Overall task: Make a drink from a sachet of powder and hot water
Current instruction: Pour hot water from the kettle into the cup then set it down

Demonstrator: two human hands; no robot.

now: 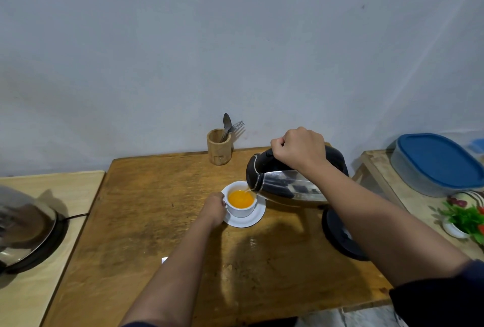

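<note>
Kettle [290, 185]: steel body, black handle, clenched in right hand [298, 151]; tipped, long axis near level, spout pointing left over cup [241, 199] on saucer [246, 218], centre of wooden table [157, 208]. Left hand [216, 207] grasps the cup's side, steadying it. Risk: orange liquid sits high, so further tilt likely overflows or scalds the left fingers.

Legible text, labels, brands, numbers, signs: none. Kettle [288, 185], cup [242, 208], wooden cutlery holder [219, 148] and blue-lidded container [434, 164] carry no readable marking; any print present is too small or blurred to make out.
</note>
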